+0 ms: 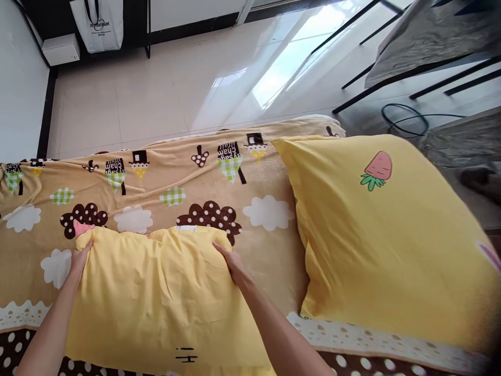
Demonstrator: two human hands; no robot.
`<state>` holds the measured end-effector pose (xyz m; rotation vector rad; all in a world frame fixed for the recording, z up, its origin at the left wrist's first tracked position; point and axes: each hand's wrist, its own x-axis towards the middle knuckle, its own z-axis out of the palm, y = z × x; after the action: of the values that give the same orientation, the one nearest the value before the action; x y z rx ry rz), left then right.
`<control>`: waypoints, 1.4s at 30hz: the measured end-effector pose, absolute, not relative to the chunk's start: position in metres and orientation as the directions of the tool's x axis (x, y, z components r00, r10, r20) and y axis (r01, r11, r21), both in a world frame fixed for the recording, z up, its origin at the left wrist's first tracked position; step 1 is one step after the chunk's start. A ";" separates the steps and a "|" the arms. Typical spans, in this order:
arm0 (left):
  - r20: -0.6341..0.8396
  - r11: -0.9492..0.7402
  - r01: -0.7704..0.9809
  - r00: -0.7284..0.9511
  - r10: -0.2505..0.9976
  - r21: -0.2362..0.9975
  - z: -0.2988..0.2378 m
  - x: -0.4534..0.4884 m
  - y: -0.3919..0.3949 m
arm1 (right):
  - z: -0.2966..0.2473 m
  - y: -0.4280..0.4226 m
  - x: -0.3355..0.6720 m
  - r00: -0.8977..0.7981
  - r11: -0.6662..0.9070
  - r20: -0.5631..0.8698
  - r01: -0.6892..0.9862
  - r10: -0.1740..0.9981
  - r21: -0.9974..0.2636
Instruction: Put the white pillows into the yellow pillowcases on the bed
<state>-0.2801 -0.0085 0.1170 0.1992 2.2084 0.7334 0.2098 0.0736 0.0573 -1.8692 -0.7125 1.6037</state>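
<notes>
A yellow pillow (156, 297) spans the lower left of the view, gathered and creased along its far edge. My left hand (81, 260) grips its far left corner, the thumb on top and the other fingers hidden under the cloth. At the far right corner, my right hand (230, 261) holds on in the same way. Bits of pink and white print show along the gripped edge, and small black marks lie near the bottom. A second yellow pillow (371, 235), printed with a pink strawberry, rests to the right, apart from both hands.
Beneath the pillows spreads a tan blanket (266, 261) with clouds and brown polka-dot shapes. Beyond the bed are a tiled floor (148, 104), a white tote bag (99, 28) and a white box (61, 49). Thin black legs and a coiled cable (405, 119) stand at right.
</notes>
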 end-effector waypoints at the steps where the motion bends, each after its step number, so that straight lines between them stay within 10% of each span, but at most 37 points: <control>1: -0.651 0.825 -0.137 -0.689 0.319 0.549 0.120 -0.283 -0.012 | 0.061 0.070 0.213 0.138 -0.718 -0.710 0.015 0.690 -0.696; 8: -0.861 0.739 -0.512 -0.475 0.182 0.439 0.149 -0.320 -0.083 | 0.087 0.058 0.253 0.129 -0.687 -0.678 0.044 0.724 -0.725; 13: -0.358 0.825 0.313 -0.787 0.503 0.470 0.148 -0.304 -0.048 | 0.087 0.078 0.191 0.156 -0.362 -0.395 0.771 0.905 -0.524; 16: -0.045 0.456 0.806 -0.476 0.878 0.378 0.137 -0.233 -0.023 | 0.081 0.056 0.111 -0.103 -0.100 -0.344 0.846 0.933 -0.524; 21: -0.215 0.090 0.945 -0.022 0.976 0.316 0.099 -0.121 -0.037 | 0.063 0.017 0.051 -0.544 0.431 -0.169 0.789 0.822 -0.439; 27: -0.161 0.407 0.903 -0.385 0.909 0.140 0.081 -0.188 -0.088 | 0.041 0.048 0.138 -0.243 0.195 -0.154 0.941 0.958 -0.277; 32: -0.394 0.742 0.640 -0.640 0.659 0.201 0.107 -0.264 -0.144 | 0.045 0.009 0.158 -0.056 0.022 -0.142 0.973 0.988 -0.230; 42: 0.083 0.328 0.917 -0.354 0.932 0.228 0.051 -0.211 -0.112 | 0.031 -0.026 0.109 -0.157 0.194 0.131 0.919 0.979 -0.344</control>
<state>-0.2106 -0.1119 0.0509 1.7483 2.5079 0.3641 0.1094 -0.0263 0.0313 -1.7916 -2.1534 0.2623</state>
